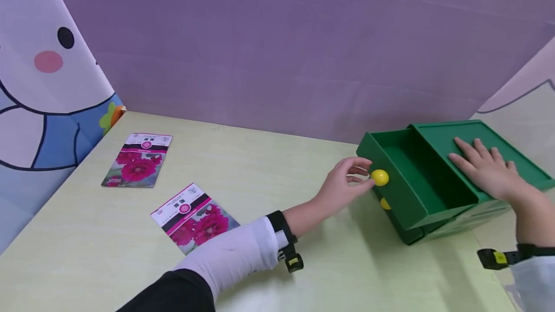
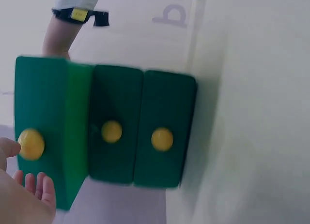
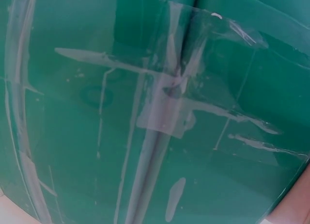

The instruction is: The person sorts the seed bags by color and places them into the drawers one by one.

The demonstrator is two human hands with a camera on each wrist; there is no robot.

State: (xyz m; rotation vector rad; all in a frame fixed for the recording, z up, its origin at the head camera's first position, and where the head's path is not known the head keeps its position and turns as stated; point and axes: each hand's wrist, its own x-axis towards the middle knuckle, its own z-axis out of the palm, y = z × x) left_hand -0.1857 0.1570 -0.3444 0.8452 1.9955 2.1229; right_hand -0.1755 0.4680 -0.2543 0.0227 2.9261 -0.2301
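Observation:
A green drawer cabinet (image 1: 442, 136) stands at the right, its top drawer (image 1: 390, 158) pulled partway out and bare inside. Round yellow knobs mark the drawer fronts; the left wrist view shows the top knob (image 2: 32, 144), middle knob (image 2: 112, 131) and bottom knob (image 2: 162, 139). My left hand (image 1: 344, 184) is at the top knob, thumb tip right against it, while the loosely bent fingers (image 2: 47, 190) stand apart from it. Spread flat, my right hand (image 1: 487, 167) rests on the cabinet's top. Clear tape (image 3: 164, 103) crosses the green cabinet in the right wrist view.
Two flower-picture packets lie on the pale table (image 1: 269, 158): one packet (image 1: 138, 160) farther back at the left, another packet (image 1: 195, 218) partly behind my left sleeve. A purple backdrop (image 1: 282, 52) rises behind the table, with a cartoon panel (image 1: 47, 90) at the left.

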